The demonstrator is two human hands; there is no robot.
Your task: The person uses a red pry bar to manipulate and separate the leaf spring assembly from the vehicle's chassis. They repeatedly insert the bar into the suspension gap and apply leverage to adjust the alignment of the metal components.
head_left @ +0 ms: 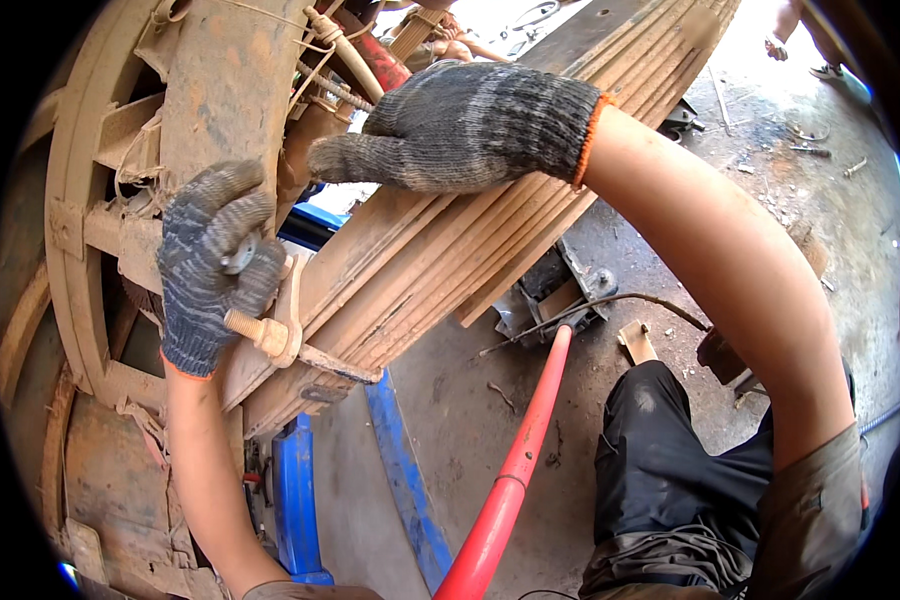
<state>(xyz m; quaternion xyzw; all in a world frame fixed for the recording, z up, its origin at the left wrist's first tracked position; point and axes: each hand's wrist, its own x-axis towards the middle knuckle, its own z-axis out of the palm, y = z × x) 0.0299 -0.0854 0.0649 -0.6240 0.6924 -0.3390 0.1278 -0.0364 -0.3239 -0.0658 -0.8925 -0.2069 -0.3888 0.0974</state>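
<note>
My left hand (215,265), in a grey knit glove with orange trim, is closed with bent fingers around a small grey metal piece (238,257). Just below it, a thick bolt with a nut (262,335) sticks out of a clamp at the end of a rusty leaf spring pack (420,265). Across the top of the pack reaches my right hand (460,130), gloved alike. Its thumb side stretches left toward the frame and no object shows in it; the other fingertips are partly hidden.
A dusty vehicle frame (225,90) fills the left side. From the lower edge a red pole (515,470) rises, beside a blue beam (405,480) and blue stand (298,500). Metal parts (560,300) and debris lie on the concrete floor. Another person's hand (776,47) shows at upper right.
</note>
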